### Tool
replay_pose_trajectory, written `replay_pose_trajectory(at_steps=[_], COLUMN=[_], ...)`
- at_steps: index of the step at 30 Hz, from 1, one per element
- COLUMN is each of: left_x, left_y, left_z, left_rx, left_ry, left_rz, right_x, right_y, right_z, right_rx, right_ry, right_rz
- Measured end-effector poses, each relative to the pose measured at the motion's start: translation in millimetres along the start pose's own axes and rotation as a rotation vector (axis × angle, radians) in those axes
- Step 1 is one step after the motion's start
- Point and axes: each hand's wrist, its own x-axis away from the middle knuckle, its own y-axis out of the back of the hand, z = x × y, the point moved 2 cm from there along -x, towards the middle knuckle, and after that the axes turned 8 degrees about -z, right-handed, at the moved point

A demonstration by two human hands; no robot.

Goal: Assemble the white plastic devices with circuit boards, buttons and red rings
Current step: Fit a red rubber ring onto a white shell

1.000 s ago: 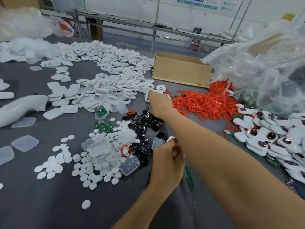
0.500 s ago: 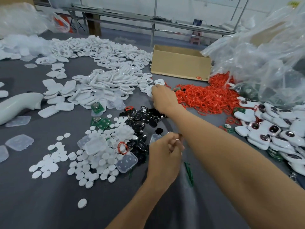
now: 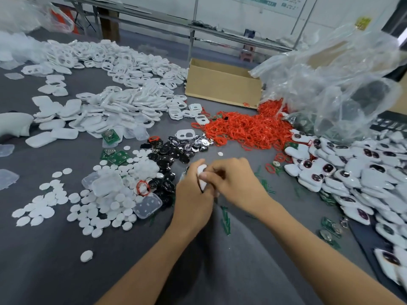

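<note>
both hands meet over the middle of the grey table (image 3: 55, 267), close in front of the person. the left hand (image 3: 192, 201) shows its back, fingers curled up round a small white shell (image 3: 201, 172) that stands on edge between the two hands. the right hand (image 3: 235, 183) comes in from the other side, its thumb pressed flat on the shell's face and its fingers bent behind it, so both hands pinch the same piece. what sits inside the shell i cannot tell, the fingers cover it.

just beyond the hands lies a scatter of black buttons (image 3: 174, 150), and past that, to the right, a heap of red rings (image 3: 248, 128) reaching up to a cardboard box (image 3: 222, 86). one red ring (image 3: 143, 188) lies apart on the white discs (image 3: 101, 208) spread to the left of the hands, with clear covers (image 3: 147, 204) among them. a few green boards (image 3: 116, 158) lie beside the discs. a big drift of empty shells (image 3: 123, 106) runs across the far left. along the right edge finished devices (image 3: 352, 179) are piled, under a crumpled clear bag (image 3: 334, 80).
</note>
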Motion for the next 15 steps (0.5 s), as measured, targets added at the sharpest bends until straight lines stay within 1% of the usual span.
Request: replay_pose_trajectory(at_steps=[2,4,5,6,7,9,10,11,13,15], left_x=[0.5,0.9,1.0,0.9,0.7,0.9,1.2,1.7,2.8,4.0], left_y=[0.7,2.0,2.4,2.4,2.5,2.5,2.0,1.2,-0.4,-1.8], left_z=[1.4,1.3,0.9,0.7,0.4,0.2,0.3,0.1,-1.1,-2.6], left_rx=[0.048,0.108,0.143,0.172,0.186,0.190,0.192,0.193,0.187,0.194], left_ry=[0.036,0.067,0.085,0.098,0.103,0.104,0.103,0.099,0.096,0.113], left_rz=[-0.003,-0.004,0.007,0.022,0.038,0.082,0.109,0.138,0.179,0.199], right_x=[7.7,8.1,6.9,5.5,4.4,3.1,3.4,3.8,4.4,4.9], right_y=[-0.3,8.2,14.2,21.1,28.6,41.9,46.0,48.1,48.2,47.6], right_z=[-0.7,-11.8,-23.6,-38.3,-55.4,-92.9,-107.7,-118.3,-131.4,-136.4], right_rx=[-0.001,-0.014,0.034,0.140,0.280,0.544,0.618,0.643,0.612,0.607], right_ry=[0.043,0.023,-0.004,-0.047,-0.106,-0.239,-0.296,-0.340,-0.400,-0.403], right_rz=[-0.002,-0.110,-0.190,-0.258,-0.292,-0.278,-0.254,-0.235,-0.232,-0.261])
